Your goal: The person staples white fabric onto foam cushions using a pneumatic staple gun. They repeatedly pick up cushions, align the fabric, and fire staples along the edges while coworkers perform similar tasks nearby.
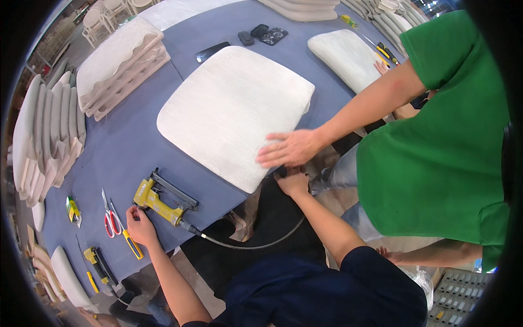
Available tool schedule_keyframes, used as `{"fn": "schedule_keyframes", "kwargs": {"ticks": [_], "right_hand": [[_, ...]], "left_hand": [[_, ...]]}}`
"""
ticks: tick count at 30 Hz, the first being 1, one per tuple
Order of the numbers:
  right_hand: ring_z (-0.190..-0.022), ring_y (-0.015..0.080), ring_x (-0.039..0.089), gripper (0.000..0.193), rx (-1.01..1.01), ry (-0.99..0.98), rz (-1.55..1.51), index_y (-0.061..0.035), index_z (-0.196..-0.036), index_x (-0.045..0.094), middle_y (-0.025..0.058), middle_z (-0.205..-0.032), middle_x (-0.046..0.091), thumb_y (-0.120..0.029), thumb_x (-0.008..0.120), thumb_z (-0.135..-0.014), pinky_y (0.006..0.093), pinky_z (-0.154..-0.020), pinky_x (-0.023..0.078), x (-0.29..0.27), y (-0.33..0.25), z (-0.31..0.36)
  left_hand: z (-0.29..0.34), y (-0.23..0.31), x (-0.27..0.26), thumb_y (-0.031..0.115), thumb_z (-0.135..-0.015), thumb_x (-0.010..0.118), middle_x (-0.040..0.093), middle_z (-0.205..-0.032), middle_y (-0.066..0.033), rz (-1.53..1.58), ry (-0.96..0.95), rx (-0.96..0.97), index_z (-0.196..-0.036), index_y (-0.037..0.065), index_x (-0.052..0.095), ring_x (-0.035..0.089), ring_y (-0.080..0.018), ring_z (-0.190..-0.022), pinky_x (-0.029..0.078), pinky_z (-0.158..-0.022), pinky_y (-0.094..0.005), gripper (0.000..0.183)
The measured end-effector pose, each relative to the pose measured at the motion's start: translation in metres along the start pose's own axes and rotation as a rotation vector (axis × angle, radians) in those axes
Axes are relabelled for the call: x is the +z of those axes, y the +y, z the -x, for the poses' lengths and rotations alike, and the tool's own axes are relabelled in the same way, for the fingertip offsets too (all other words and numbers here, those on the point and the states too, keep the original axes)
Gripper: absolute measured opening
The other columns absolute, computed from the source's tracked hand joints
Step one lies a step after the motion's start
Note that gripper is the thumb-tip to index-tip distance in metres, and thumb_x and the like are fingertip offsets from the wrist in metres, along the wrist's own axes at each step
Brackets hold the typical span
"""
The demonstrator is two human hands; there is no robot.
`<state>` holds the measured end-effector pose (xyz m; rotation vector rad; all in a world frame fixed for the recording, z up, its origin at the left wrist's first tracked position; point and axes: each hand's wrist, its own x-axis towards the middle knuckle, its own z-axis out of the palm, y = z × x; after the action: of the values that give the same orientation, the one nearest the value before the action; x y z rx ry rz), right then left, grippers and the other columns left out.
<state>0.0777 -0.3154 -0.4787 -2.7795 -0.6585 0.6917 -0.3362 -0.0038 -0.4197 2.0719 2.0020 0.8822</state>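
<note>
A white padded seat cushion (237, 109) lies on the blue-grey table in front of me. A yellow staple gun (162, 201) with a dark magazine and an air hose rests near the table's front edge. My left hand (141, 226) is beside its rear end, at the edge, fingers loosely bent and apart; any contact with it is unclear. My right hand (292, 182) is closed at the table edge, just below the cushion's near right corner, against something dark that I cannot make out. A co-worker's hand (289, 149) lies flat over that corner.
Red-handled scissors (112, 222) and a yellow-handled screwdriver (132, 245) lie left of my left hand. Cushion stacks (122, 68) stand at the left and back. A co-worker in a green shirt (436, 158) stands close on my right, near another cushion (343, 57). The hose (256, 247) hangs across my lap.
</note>
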Motion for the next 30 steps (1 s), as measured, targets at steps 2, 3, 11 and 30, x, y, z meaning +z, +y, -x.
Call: {"fn": "schedule_keyframes", "kwargs": {"ticks": [2, 3, 11, 30], "right_hand": [[-0.161, 0.0513, 0.043, 0.088, 0.060, -0.004, 0.053, -0.0177, -0.173, 0.045, 0.0232, -0.174, 0.049, -0.063, 0.066, -0.101, 0.0701, -0.128, 0.035, 0.014, 0.012, -0.010], [-0.161, 0.0515, 0.042, 0.089, 0.072, -0.024, 0.065, -0.0176, -0.173, 0.045, 0.0241, -0.174, 0.048, -0.062, 0.067, -0.100, 0.0698, -0.128, 0.035, 0.012, 0.011, -0.011], [-0.164, 0.0533, 0.035, 0.091, 0.070, 0.008, 0.020, -0.0158, -0.175, 0.044, 0.0255, -0.181, 0.038, -0.057, 0.073, -0.099, 0.0687, -0.132, 0.031, 0.017, 0.014, -0.013], [-0.162, 0.0491, 0.040, 0.090, 0.034, -0.031, 0.075, -0.0210, -0.175, 0.042, 0.0167, -0.180, 0.042, -0.069, 0.063, -0.102, 0.0691, -0.124, 0.041, 0.008, 0.004, -0.011]], "left_hand": [[-0.001, -0.005, 0.006, 0.028, -0.105, 0.074, 0.081, -0.096, -0.0063, 0.020, 0.014, 0.045, -0.117, 0.013, 0.079, 0.077, -0.0262, -0.088, 0.057, -0.078, -0.0431, 0.020], [-0.002, -0.007, 0.008, 0.028, -0.105, 0.074, 0.081, -0.096, -0.0066, 0.028, 0.026, 0.065, -0.117, 0.012, 0.079, 0.077, -0.0264, -0.088, 0.057, -0.078, -0.0432, 0.020], [0.000, -0.001, 0.005, 0.029, -0.105, 0.074, 0.081, -0.096, -0.0074, 0.015, 0.018, 0.045, -0.118, 0.011, 0.079, 0.077, -0.0270, -0.087, 0.057, -0.078, -0.0431, 0.023], [-0.001, -0.004, 0.005, 0.029, -0.104, 0.074, 0.082, -0.094, -0.0064, -0.004, 0.039, 0.053, -0.116, 0.013, 0.079, 0.078, -0.0275, -0.086, 0.057, -0.077, -0.0443, 0.021]]}}
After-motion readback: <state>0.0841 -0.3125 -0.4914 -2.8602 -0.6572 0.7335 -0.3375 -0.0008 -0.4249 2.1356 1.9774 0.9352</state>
